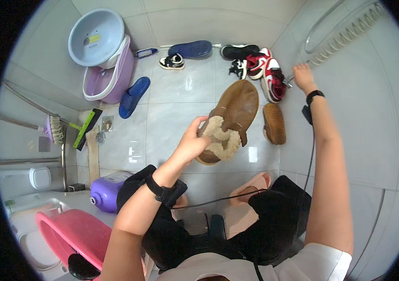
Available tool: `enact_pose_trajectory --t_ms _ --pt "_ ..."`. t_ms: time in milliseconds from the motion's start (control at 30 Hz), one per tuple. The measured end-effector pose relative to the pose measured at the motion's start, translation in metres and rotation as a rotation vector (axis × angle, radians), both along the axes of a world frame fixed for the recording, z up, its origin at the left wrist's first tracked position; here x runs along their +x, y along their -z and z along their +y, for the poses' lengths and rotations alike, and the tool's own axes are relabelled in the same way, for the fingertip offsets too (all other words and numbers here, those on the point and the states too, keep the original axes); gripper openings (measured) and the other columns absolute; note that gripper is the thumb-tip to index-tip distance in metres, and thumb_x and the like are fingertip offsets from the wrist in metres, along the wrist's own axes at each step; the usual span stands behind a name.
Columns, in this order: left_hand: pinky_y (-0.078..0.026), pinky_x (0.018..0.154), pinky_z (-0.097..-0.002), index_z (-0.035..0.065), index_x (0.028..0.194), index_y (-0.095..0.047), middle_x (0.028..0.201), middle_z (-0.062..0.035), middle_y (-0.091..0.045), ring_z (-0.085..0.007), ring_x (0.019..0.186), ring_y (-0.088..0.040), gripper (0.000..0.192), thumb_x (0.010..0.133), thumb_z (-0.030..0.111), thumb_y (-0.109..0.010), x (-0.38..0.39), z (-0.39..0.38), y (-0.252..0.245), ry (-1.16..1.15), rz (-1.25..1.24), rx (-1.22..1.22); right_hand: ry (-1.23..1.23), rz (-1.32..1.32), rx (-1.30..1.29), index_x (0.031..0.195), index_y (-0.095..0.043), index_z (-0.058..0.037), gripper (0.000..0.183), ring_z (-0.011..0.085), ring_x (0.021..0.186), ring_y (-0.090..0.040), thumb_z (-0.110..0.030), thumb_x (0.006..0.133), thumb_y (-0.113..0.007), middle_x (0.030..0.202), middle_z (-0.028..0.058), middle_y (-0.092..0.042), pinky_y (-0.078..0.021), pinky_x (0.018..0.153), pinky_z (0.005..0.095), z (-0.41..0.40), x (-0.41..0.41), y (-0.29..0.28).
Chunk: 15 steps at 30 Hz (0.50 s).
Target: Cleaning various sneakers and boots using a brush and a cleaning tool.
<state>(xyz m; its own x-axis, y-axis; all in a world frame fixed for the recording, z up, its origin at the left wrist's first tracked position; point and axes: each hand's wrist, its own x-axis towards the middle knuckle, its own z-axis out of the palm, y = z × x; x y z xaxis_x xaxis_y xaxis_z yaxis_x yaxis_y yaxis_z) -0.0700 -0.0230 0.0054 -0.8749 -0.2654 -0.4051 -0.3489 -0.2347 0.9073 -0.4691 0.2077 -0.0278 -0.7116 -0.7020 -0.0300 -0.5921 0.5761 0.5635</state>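
Note:
My left hand (194,142) grips a brown slipper (238,100) with cream fleece lining by its opening, thumb inside and fingers around the side. The slipper hangs in the air over the tiled floor, its toe pointing away from me. At the right wall, my right hand (303,78) is closed around a metal sprayer (288,83), and a pale coiled hose (348,35) runs up from it. Most of the sprayer is hidden by the fingers. Below it, a second brown slipper (275,123) leans on its side near the wall.
Red-and-white sneakers (273,79) stand by the right wall. Blue slippers (134,97), a small sneaker (172,62) and a brush (147,53) lie farther off. Left are a purple bucket (106,82), squeegee (87,130), purple jug (108,191) and pink basin (75,235). A black cable (217,201) crosses my knees.

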Motion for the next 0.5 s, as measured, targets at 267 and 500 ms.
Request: enact_pose_trajectory --t_ms 267,500 --pt "-0.042 0.079 -0.0267 0.0036 0.115 -0.046 0.100 -0.0086 -0.057 -0.0151 0.090 -0.054 0.043 0.074 0.003 -0.056 -0.013 -0.012 0.008 -0.049 -0.015 -0.119 0.033 0.249 0.057 0.111 -0.056 -0.0133 0.029 0.0225 0.113 -0.047 -0.021 0.086 -0.045 0.115 0.0062 -0.056 -0.0340 0.087 0.0395 0.034 -0.051 0.045" --pt "-0.045 0.077 -0.0286 0.0005 0.111 -0.042 0.096 -0.0130 -0.058 -0.0158 0.086 -0.056 0.053 0.076 0.030 -0.067 -0.020 -0.011 0.011 -0.145 0.074 -0.096 0.494 -0.167 0.685 0.082 -0.068 -0.0143 0.015 0.0226 0.067 -0.061 -0.020 0.080 -0.054 0.079 0.0000 -0.064 -0.0402 0.051 0.0386 0.026 0.010 0.089"
